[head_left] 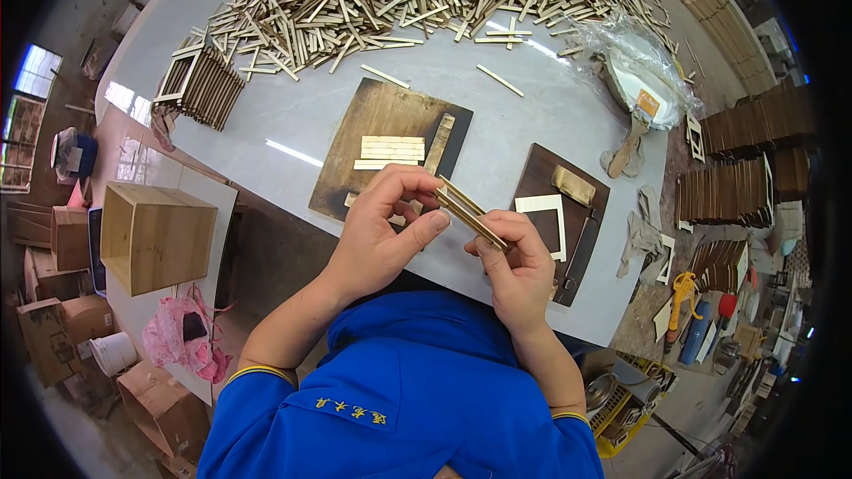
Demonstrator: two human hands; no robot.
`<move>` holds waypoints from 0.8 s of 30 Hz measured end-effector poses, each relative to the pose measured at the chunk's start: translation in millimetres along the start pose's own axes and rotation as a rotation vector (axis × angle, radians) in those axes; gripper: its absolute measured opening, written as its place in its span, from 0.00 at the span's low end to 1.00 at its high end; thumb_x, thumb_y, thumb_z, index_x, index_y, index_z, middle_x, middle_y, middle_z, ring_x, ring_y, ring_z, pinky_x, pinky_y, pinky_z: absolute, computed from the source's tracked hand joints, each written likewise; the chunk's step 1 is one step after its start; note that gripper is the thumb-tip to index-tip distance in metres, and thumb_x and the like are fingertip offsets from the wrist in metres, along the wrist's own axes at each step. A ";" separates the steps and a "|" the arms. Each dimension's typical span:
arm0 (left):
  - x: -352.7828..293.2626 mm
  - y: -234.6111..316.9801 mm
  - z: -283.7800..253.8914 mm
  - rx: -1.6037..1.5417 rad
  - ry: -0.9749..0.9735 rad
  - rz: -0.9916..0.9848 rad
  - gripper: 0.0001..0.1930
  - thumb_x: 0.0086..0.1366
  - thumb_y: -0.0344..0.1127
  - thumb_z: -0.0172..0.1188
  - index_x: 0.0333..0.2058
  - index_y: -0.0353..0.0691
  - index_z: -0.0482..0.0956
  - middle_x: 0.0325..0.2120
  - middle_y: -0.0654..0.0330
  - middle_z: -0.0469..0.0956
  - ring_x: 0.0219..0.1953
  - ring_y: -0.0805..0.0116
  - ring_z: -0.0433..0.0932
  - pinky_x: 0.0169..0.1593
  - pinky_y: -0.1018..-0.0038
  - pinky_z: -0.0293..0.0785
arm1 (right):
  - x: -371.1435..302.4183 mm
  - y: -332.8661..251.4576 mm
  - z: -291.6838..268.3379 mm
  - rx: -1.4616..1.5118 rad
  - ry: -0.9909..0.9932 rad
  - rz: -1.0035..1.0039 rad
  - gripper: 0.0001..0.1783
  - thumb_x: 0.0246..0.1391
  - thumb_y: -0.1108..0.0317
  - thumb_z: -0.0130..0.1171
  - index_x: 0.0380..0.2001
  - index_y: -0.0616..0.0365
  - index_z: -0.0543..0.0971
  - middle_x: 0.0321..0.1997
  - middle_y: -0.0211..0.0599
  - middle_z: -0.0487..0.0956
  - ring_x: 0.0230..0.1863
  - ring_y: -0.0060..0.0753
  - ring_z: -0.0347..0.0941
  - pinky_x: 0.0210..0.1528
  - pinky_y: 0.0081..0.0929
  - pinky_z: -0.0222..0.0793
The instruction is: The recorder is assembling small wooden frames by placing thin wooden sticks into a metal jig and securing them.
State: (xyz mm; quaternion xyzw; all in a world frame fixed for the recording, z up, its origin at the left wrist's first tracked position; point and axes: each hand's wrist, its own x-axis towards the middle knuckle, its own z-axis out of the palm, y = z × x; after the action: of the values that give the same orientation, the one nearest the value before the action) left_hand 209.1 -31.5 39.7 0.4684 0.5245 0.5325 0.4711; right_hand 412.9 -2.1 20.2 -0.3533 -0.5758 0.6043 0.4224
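Between my hands, thin wooden strips (472, 220) are held at a slant above the table's front edge. Whether they are joined into a frame, I cannot tell. My left hand (390, 222) pinches their upper left end with thumb and fingers. The lower right end is gripped by my right hand (515, 268). Beyond my left hand lies a wooden board (348, 137) with a row of short pale strips (392, 148) and a wooden block (438, 144). Right of my right hand, a pale rectangular frame (528, 205) rests on a dark board (538, 168) with another block (573, 186).
A large heap of loose strips (382, 4) covers the table's far side. Stacked frames (200, 87) stand at the far left, a plastic bag (635, 71) at the far right. A wooden box (160, 235) sits on a side table at left. More frames (723, 195) are piled at right.
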 end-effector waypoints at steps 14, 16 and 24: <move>-1.7 10.2 -4.8 0.014 -0.011 -0.079 0.17 0.69 0.27 0.63 0.55 0.33 0.76 0.51 0.53 0.81 0.44 0.71 0.78 0.53 0.76 0.75 | 2.3 3.4 -3.1 -0.296 -0.012 -0.261 0.18 0.70 0.64 0.61 0.56 0.64 0.79 0.56 0.44 0.75 0.44 0.31 0.77 0.48 0.25 0.76; -2.5 10.8 -4.3 -0.007 -0.004 -0.089 0.16 0.69 0.26 0.63 0.54 0.33 0.76 0.52 0.52 0.81 0.45 0.71 0.78 0.53 0.76 0.76 | 2.2 2.1 -4.5 -0.319 -0.019 -0.269 0.20 0.71 0.60 0.59 0.57 0.64 0.79 0.57 0.44 0.75 0.43 0.30 0.76 0.46 0.24 0.75; -5.5 7.8 -6.9 0.003 -0.001 -0.073 0.14 0.70 0.25 0.63 0.52 0.34 0.76 0.55 0.50 0.81 0.46 0.70 0.80 0.54 0.75 0.78 | 2.6 -3.8 3.3 -0.289 0.021 -0.282 0.18 0.69 0.58 0.61 0.54 0.59 0.83 0.53 0.41 0.78 0.41 0.29 0.72 0.41 0.22 0.69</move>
State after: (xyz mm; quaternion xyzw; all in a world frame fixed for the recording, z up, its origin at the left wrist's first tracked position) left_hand 202.8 -37.9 47.4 0.4498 0.5417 0.5142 0.4897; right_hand 409.2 -1.1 24.4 -0.3324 -0.6960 0.4464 0.4537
